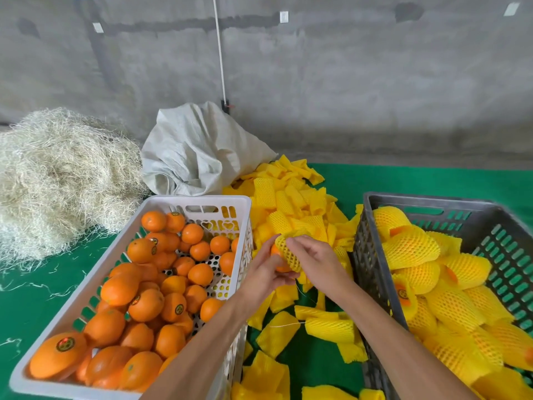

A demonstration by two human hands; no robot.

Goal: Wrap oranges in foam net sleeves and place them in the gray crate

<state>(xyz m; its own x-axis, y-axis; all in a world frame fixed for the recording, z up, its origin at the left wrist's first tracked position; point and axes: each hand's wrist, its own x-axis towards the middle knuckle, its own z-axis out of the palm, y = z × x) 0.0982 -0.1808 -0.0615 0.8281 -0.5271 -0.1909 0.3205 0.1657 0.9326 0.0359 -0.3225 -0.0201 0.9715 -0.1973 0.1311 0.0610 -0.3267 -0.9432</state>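
- Green tabletop ran across the whole view, butting against a rough gray concrete wall at the back.
- White cord hung down the wall to a small dark fitting near the tabletop.
- Pale straw-like fiber pile sat at far left, loose strands scattered on the green around it.
- Crumpled white woven sack lay between the fiber pile and the yellow sleeves, against the wall.
- White basket at left, perforated walls with heart cutouts, held loose bare oranges, several with round stickers.
- Gray crate at right, slotted sides, held wrapped oranges in yellow net, piled along its near and left parts.
- Heap of empty foam net sleeves lay on the tabletop between basket and crate, more scattered toward the near edge.
- Left hand gripped one orange from below and behind, fingers curled round it.
- Right hand pinched the foam net sleeve, which was stretched partway over that orange.
- That orange was held in the air above the sleeve heap, between basket and crate, just beside the basket's right wall.
- Both bare forearms came in from the bottom edge.
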